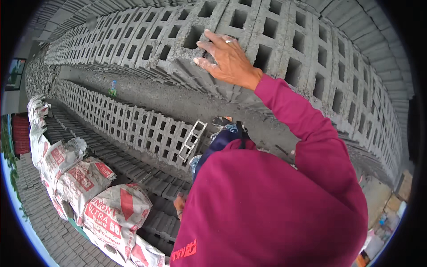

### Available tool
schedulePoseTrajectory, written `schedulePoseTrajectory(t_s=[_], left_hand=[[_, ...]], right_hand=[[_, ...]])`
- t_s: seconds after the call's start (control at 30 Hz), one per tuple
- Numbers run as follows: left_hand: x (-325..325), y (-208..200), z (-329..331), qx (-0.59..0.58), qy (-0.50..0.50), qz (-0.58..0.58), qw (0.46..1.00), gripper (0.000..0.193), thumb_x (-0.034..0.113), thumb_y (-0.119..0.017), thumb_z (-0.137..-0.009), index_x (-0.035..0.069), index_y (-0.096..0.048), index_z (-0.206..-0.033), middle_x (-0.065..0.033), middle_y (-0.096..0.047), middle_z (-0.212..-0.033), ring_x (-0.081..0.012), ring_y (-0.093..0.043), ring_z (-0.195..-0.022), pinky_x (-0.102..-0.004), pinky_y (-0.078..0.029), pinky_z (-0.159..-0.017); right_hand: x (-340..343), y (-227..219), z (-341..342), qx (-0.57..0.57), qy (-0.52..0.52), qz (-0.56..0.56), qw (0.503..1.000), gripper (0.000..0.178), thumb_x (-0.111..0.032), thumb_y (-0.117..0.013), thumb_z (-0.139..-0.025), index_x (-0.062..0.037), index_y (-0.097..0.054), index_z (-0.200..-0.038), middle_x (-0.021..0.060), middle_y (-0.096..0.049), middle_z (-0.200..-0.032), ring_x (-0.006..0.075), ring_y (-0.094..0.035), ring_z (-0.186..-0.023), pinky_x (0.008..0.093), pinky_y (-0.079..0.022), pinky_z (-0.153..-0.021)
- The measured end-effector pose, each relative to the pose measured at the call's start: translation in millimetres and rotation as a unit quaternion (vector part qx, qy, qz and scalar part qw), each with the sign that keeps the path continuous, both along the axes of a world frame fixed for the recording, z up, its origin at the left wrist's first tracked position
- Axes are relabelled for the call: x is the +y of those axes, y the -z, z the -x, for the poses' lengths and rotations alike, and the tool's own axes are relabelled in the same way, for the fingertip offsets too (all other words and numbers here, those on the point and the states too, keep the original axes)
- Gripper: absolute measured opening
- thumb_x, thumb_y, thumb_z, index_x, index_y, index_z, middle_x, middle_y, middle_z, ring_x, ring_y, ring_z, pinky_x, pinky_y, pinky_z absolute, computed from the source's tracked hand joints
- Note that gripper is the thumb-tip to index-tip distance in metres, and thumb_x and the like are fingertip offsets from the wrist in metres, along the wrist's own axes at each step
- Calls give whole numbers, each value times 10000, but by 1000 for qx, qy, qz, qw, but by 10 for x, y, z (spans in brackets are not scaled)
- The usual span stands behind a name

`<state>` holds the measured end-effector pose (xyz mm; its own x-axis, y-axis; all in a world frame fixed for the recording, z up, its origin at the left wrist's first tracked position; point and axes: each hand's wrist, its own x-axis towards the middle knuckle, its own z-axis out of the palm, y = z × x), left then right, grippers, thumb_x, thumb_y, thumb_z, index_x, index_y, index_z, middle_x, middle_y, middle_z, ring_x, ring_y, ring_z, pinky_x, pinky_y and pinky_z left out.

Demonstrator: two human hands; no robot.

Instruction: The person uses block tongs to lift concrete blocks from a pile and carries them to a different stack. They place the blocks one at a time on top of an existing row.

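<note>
Grey ground point(149, 91) lies at ten o'clock, sacks point(116, 207) at eight, my loosely spread right hand point(229, 62) touches hollow blocks point(253, 27) at twelve, and whether my left hand point(179, 204), half-hidden at seven, grips anything, I cannot tell.

The maroon top point(267, 204) hides the left hand point(179, 203) (all but a sliver).

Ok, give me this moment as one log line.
right hand: on hollow block | left hand: near stacked blocks, partly hidden | bags: at left
</note>
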<state>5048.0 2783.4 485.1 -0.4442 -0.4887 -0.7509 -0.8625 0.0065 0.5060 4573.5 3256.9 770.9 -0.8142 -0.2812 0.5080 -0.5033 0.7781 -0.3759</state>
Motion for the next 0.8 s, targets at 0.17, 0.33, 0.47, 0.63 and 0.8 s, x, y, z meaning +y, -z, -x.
schedulePoseTrajectory(t_s=[0.17,0.33,0.47,0.63,0.8], left_hand=[[-97,-776,1320,-60,-64,-39,995,507,376,-560,-934,12,-537,-1286,-187,-673,-1047,-269,-700,-726,-356,-562,-519],[-286,-1075,1846,-24,-6,24,999,499,359,-576,-926,4,-531,-1275,-183,-671,-1055,-256,-695,-745,-347,-566,-555],[-156,-1119,2116,-28,48,23,998,519,356,-578,-929,-3,-504,-1298,-195,-671,-1094,-258,-696,-761,-347,-571,-563],[-312,-858,2156,8,272,27,962,530,341,-608,-923,-25,-496,-1290,-220,-672,-1065,-271,-694,-738,-362,-586,-582],[22,-950,2510,-64,241,7,968,522,333,-613,-935,-33,-496,-1288,-219,-678,-1029,-264,-704,-737,-337,-584,-551]], right_hand=[[263,90,-228,-36,23,34,999,597,-501,-544,-952,22,-643,-1222,221,-479,-1407,439,-498,-1226,491,-372,-1051],[521,-379,-700,54,50,84,994,532,-475,-611,-935,11,-683,-1139,176,-597,-1290,371,-585,-1129,489,-397,-1024],[927,-604,-1227,36,145,129,980,428,-398,-687,-904,-23,-703,-1110,161,-635,-1255,326,-634,-1070,487,-422,-992],[1297,-427,-1720,34,282,105,953,404,-342,-732,-868,-41,-692,-1133,156,-634,-1277,313,-628,-1117,477,-418,-995],[1374,23,-1839,46,330,45,942,424,-331,-758,-832,-54,-685,-1143,114,-621,-1307,284,-613,-1120,458,-398,-994]])
